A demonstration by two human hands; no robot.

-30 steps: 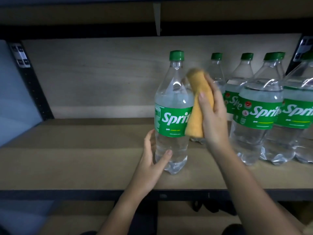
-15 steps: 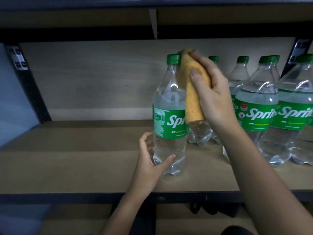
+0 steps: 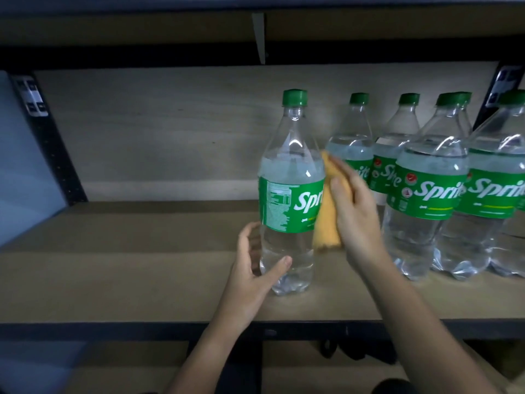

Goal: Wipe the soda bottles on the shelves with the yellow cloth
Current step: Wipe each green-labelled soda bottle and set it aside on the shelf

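Fingers (image 3: 341, 191) on seemingly folded yellow cloth (image 3: 326, 223)

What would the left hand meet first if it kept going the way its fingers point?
The left hand would most likely meet the lower body of the front Sprite bottle first; the thumb looks nearly on it already, though depth is unclear.

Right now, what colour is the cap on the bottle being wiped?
Green screw cap, clearest in the head view.

Wooden shelf board (image 3: 127, 251), black metal front rail (image 3: 113, 331). Pale wooden back panel (image 3: 170, 132). Black perforated upright (image 3: 48, 137), left, bearing a label sticker (image 3: 31, 96). Metal bracket (image 3: 259, 35) under upper shelf.
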